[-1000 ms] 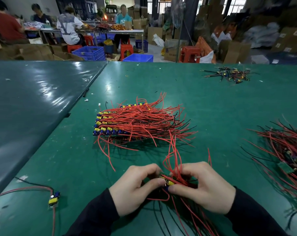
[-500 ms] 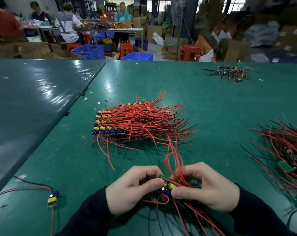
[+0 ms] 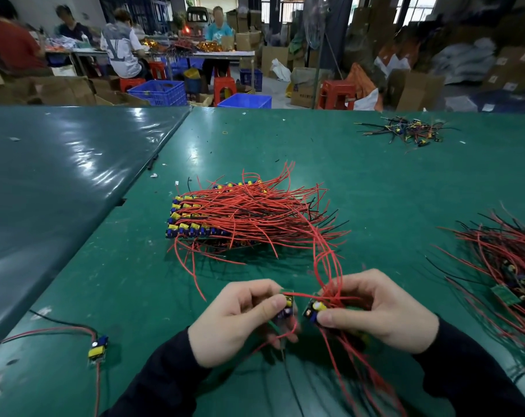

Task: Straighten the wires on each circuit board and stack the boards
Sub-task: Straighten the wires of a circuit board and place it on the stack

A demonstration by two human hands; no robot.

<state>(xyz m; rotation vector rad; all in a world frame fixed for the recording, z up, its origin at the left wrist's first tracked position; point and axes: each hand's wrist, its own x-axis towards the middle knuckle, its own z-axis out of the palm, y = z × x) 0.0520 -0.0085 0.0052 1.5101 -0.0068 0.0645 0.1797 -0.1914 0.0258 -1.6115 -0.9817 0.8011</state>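
From the head view, I see my left hand (image 3: pixel 240 320) pinching one small circuit board (image 3: pixel 286 307) just above the green desk (image 3: pixel 375 188). My right hand (image 3: pixel 381 311) grips a bundle of boards (image 3: pixel 315 310) with red wires (image 3: pixel 327 266) arching up. Both sit just beside each other. The stacked boards (image 3: pixel 192 218) lie farther out at centre.

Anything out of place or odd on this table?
One lone board lies near the table's left edge, apart from the neat stack and the loose pile on the right. A small tangle also sits far off at the back.
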